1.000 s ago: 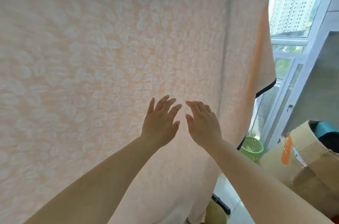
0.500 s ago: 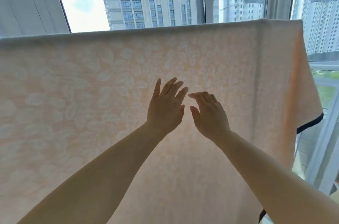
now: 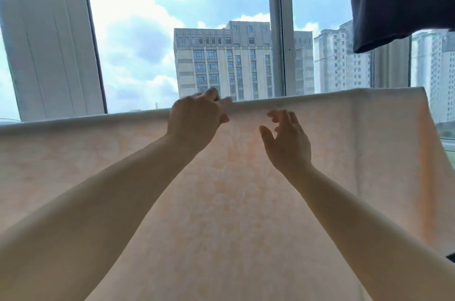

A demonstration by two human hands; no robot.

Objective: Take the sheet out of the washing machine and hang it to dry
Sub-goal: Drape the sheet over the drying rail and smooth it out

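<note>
A pale peach sheet (image 3: 357, 143) with a faint leaf pattern hangs folded over a horizontal line or rail that the cloth hides, and it fills the lower half of the view. My left hand (image 3: 197, 121) is at the sheet's top fold, fingers curled over the edge and gripping it. My right hand (image 3: 286, 139) hovers just in front of the cloth a little below the fold, fingers loosely bent, holding nothing. The washing machine is out of view.
A dark garment (image 3: 398, 0) hangs at the upper right, above the sheet's right end. Behind the sheet are large windows with white frames (image 3: 277, 29), with tall buildings outside. A white wall panel (image 3: 49, 37) stands at the left.
Both hands rose from the middle of the sheet to its top fold. My left hand took hold of the fold. The view tilted upward.
</note>
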